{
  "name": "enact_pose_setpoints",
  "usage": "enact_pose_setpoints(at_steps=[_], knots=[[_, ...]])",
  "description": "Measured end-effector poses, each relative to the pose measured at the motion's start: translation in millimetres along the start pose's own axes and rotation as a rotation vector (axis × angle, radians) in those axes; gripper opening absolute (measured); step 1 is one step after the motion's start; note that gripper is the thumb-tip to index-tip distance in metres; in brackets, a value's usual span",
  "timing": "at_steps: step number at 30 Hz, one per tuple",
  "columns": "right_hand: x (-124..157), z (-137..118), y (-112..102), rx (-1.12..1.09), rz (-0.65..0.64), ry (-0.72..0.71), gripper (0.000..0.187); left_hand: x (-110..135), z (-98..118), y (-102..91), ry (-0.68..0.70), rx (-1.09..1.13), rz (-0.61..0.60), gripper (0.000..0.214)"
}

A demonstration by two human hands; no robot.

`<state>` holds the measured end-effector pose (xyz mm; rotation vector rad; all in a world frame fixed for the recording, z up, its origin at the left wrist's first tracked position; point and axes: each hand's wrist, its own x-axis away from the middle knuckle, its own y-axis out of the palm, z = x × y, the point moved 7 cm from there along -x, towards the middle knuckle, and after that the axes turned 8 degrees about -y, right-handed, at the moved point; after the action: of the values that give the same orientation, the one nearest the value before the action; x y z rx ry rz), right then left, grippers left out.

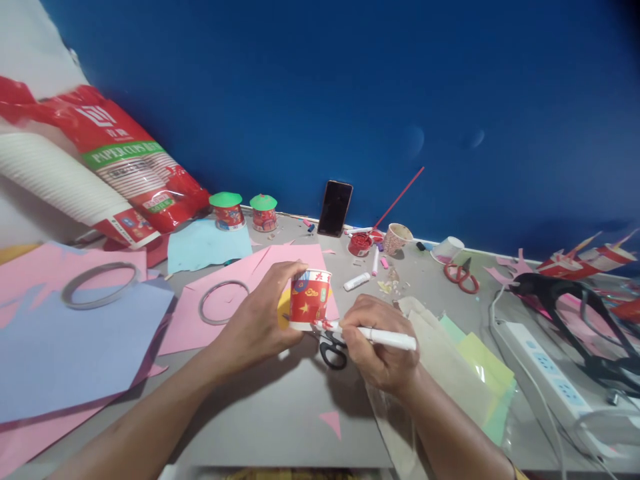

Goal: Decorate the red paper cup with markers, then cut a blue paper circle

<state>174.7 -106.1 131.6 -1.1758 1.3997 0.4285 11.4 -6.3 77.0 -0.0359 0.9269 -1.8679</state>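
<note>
My left hand (260, 320) is wrapped round a red patterned paper cup (310, 298) that stands upside down on the table. My right hand (377, 340) pinches a white pen-like stick (385, 337), its tip touching the cup's lower rim. Black-handled scissors (334, 350) lie just under the two hands. A yellow paper piece shows behind the cup at its left side.
Pink (260, 293), blue (75, 333) and light-blue (205, 243) paper sheets and two tape rings (100, 283) cover the left. Paper-cup packs (125, 173) lean at the far left. Two green-topped cups (227, 210), a phone (335, 208), red scissors (460, 273) and a power strip (545, 373) stand farther back and right.
</note>
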Motion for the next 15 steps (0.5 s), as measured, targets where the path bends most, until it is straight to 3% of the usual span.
enact_pose_setpoints(at_steps=[7,15], knots=[[0.3,-0.8,5.3,0.012,-0.048,-0.003,0.021,1.1,2.7,-0.3,-0.013,0.004,-0.003,0.077],[-1.1,2.1,-3.5,0.095,-0.020,0.024,0.023,1.9,-2.0,-1.9,-0.054,0.076,0.011,0.078]])
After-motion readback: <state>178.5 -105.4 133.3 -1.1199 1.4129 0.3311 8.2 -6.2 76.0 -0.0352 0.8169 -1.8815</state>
